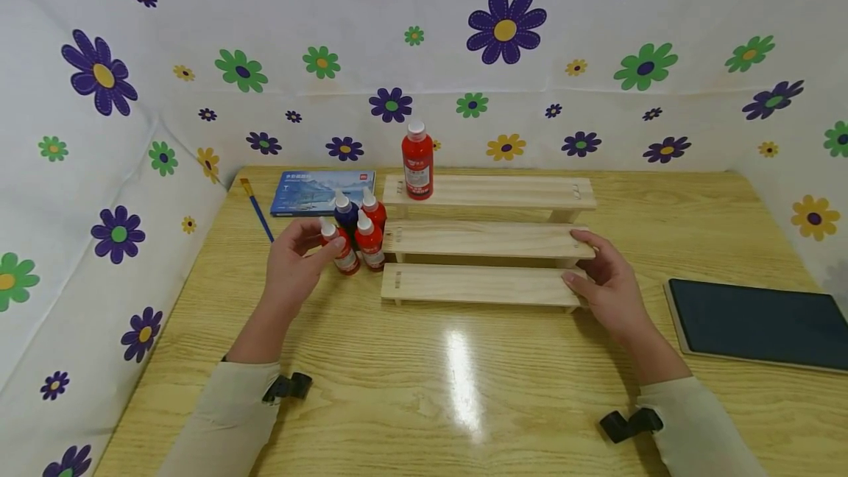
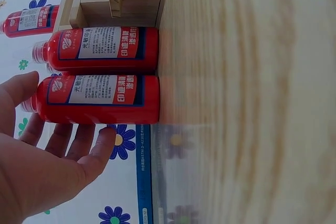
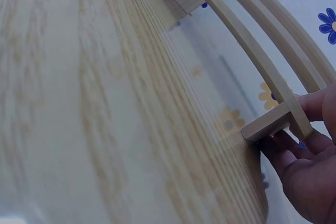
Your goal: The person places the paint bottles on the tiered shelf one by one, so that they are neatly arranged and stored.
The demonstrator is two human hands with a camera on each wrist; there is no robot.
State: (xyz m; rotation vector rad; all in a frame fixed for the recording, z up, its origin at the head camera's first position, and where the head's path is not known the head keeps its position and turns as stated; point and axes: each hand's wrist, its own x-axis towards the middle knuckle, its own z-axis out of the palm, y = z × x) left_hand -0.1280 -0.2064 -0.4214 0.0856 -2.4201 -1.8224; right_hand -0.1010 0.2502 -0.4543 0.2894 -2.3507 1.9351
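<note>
My left hand [image 1: 294, 262] holds a red ink bottle [image 2: 100, 98] with a white tip, thumb near its cap and fingers along its side. The bottle stands upright on the table, beside a second red ink bottle [image 1: 370, 241]. Behind them are another red bottle [image 1: 375, 210] and a dark blue bottle [image 1: 346, 213]. A three-tier wooden rack [image 1: 486, 240] stands just to their right. At the rack's right end, my right hand [image 1: 608, 287] grips it, thumb on the lowest tier and fingers at the middle one. One more red bottle [image 1: 417, 162] stands on the top tier, toward its left end.
A blue flat box [image 1: 311, 190] lies at the back left, behind the bottles. Left of it is a paintbrush [image 1: 258, 210] with a blue handle. A dark rectangular pad [image 1: 762, 322] lies at the right. Flower-patterned cloth [image 1: 437, 65] hangs along the table's back and sides.
</note>
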